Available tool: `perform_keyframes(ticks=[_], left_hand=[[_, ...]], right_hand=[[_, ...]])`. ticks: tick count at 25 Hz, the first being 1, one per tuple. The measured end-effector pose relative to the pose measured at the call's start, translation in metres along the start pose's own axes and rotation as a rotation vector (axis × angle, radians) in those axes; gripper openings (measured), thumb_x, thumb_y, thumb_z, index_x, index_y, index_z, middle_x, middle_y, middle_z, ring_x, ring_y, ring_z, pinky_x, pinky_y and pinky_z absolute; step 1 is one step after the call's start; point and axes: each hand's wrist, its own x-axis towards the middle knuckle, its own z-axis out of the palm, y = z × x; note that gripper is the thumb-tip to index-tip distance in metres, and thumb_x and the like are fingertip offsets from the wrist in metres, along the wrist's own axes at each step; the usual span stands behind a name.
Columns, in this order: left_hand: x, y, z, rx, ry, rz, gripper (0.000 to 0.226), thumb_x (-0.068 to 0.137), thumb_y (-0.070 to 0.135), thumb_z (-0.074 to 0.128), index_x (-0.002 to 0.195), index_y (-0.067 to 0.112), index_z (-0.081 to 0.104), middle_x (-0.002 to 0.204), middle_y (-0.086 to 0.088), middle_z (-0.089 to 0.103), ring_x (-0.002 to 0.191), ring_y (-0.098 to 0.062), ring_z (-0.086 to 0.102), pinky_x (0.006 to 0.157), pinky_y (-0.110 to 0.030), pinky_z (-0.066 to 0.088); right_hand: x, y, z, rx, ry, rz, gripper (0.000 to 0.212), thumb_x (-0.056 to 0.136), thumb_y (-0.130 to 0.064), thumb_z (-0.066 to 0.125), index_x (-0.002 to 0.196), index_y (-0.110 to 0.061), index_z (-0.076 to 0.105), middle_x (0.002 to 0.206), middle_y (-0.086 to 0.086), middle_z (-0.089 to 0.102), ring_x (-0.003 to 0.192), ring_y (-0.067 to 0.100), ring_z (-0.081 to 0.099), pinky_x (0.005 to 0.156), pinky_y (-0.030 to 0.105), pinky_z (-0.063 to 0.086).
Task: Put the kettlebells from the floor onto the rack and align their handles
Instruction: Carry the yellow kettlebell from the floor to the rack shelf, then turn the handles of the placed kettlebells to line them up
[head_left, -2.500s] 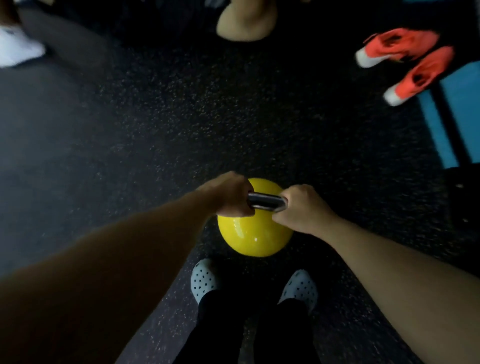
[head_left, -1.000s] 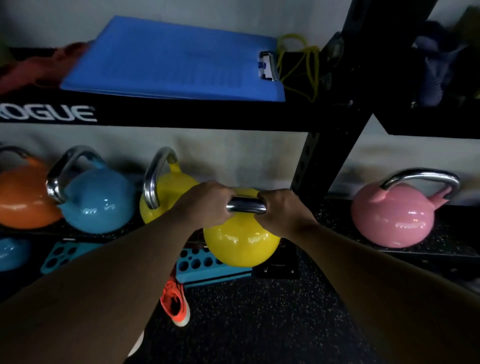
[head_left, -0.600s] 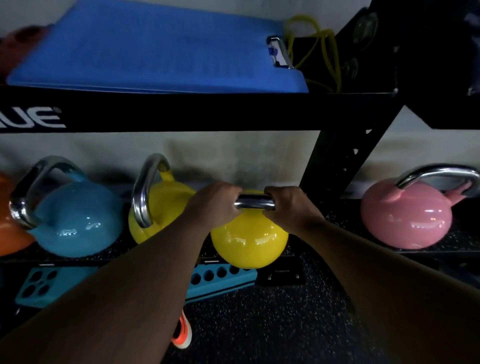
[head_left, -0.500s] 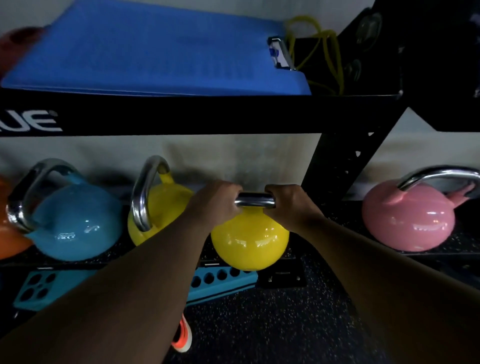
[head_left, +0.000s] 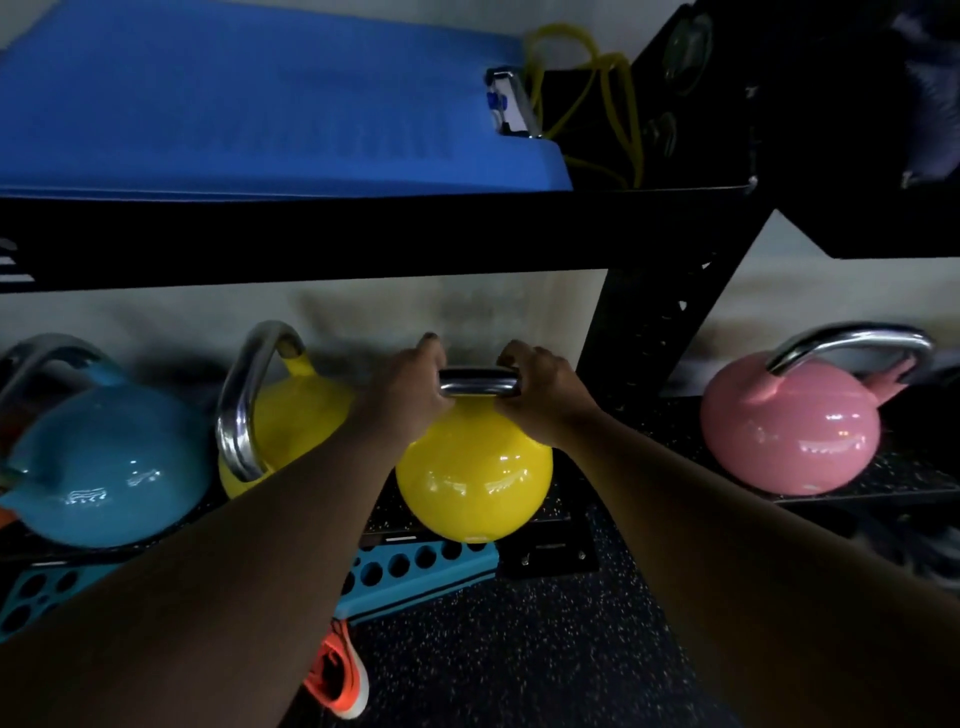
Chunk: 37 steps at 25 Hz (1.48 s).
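Moved: since half a second ago we have carried the yellow kettlebell (head_left: 474, 467) forward to the lower shelf's (head_left: 883, 486) front edge.
Hands: our left hand (head_left: 410, 387) and right hand (head_left: 540, 384) wrap its chrome handle (head_left: 478, 382), fingers curled tight.
Neighbours: second yellow kettlebell (head_left: 291, 415) and blue kettlebell (head_left: 104, 462) to the left; pink kettlebell (head_left: 789, 426) right of the rack upright (head_left: 649, 332).
Above: blue mat (head_left: 260, 104).
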Motion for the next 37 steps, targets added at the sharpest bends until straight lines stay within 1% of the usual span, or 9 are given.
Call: perform_keyframes(ticks=[4,7,9,10,14,19,26,29,37], left_hand=[[-0.027,0.002,-0.004,0.056,0.009,-0.036,0.076,0.08,0.009,0.074,0.14,0.014,0.029,0.117,-0.013,0.059,0.097,-0.033,0.061,0.069,-0.039,0.051],[-0.053,0.026,0.005,0.256,-0.063,-0.366,0.079,0.085,0.012,0.067,0.146,0.003,0.018,0.135,-0.022,0.05,0.111,-0.043,0.057,0.08,-0.05,0.051],[-0.068,0.051,0.012,0.457,-0.274,-0.609,0.071,0.088,0.016,0.062,0.147,0.0,0.026,0.146,-0.024,0.039,0.125,-0.046,0.046,0.094,-0.06,0.045],[-0.073,0.064,0.013,0.554,-0.351,-0.616,0.058,0.09,0.019,0.06,0.142,0.002,0.04,0.144,-0.023,0.042,0.126,-0.045,0.046,0.097,-0.06,0.043],[-0.095,0.144,0.035,0.563,-0.34,-0.186,0.035,0.093,0.032,0.054,0.122,0.012,0.058,0.13,-0.012,0.057,0.117,-0.034,0.055,0.087,-0.04,0.047],[-0.116,0.287,0.083,0.51,-0.271,0.221,0.022,0.086,0.029,0.054,0.1,0.015,0.062,0.114,-0.011,0.063,0.106,-0.033,0.061,0.077,-0.037,0.049],[-0.133,0.472,0.149,0.513,-0.271,0.384,0.032,0.086,0.032,0.055,0.116,0.02,0.06,0.127,-0.009,0.059,0.11,-0.034,0.058,0.085,-0.036,0.047],[-0.134,0.54,0.181,0.485,-0.28,0.449,0.028,0.085,0.032,0.054,0.11,0.021,0.061,0.124,-0.008,0.06,0.109,-0.033,0.058,0.083,-0.037,0.048],[-0.062,0.641,0.27,0.485,-0.212,0.527,0.031,0.085,0.031,0.055,0.113,0.018,0.058,0.121,-0.009,0.059,0.108,-0.033,0.055,0.079,-0.04,0.045]], right_hand=[[-0.047,0.018,0.005,0.177,-0.003,0.102,0.078,0.086,-0.02,0.067,0.15,-0.025,0.023,0.142,0.012,0.044,0.122,0.031,0.051,0.084,0.028,0.046],[-0.091,0.048,-0.011,0.139,-0.028,0.056,0.069,0.091,-0.021,0.058,0.15,-0.029,0.023,0.148,0.008,0.044,0.129,0.028,0.048,0.103,0.04,0.044],[-0.114,0.064,-0.032,0.075,-0.011,-0.011,0.055,0.092,-0.021,0.053,0.143,-0.03,0.035,0.135,0.009,0.055,0.118,0.028,0.057,0.095,0.04,0.049],[-0.124,0.071,-0.042,0.044,0.004,-0.031,0.051,0.092,-0.022,0.052,0.141,-0.03,0.039,0.13,0.009,0.059,0.113,0.028,0.059,0.09,0.038,0.05],[-0.174,0.118,-0.107,-0.088,0.059,-0.052,0.044,0.09,-0.024,0.052,0.133,-0.027,0.048,0.127,0.006,0.063,0.105,0.031,0.063,0.082,0.039,0.053],[-0.253,0.196,-0.21,-0.195,0.144,-0.013,0.036,0.089,-0.025,0.054,0.124,-0.028,0.056,0.117,0.004,0.066,0.1,0.031,0.064,0.08,0.034,0.05],[-0.365,0.306,-0.352,-0.277,0.235,0.106,0.035,0.084,-0.019,0.053,0.117,-0.027,0.062,0.117,0.005,0.065,0.103,0.034,0.063,0.083,0.04,0.05],[-0.401,0.357,-0.395,-0.335,0.239,0.166,0.033,0.088,-0.021,0.052,0.119,-0.028,0.06,0.118,0.004,0.065,0.103,0.032,0.063,0.081,0.038,0.05],[-0.378,0.48,-0.43,-0.375,0.227,0.173,0.029,0.093,-0.022,0.048,0.118,-0.024,0.062,0.114,0.003,0.066,0.095,0.027,0.063,0.071,0.033,0.044]])
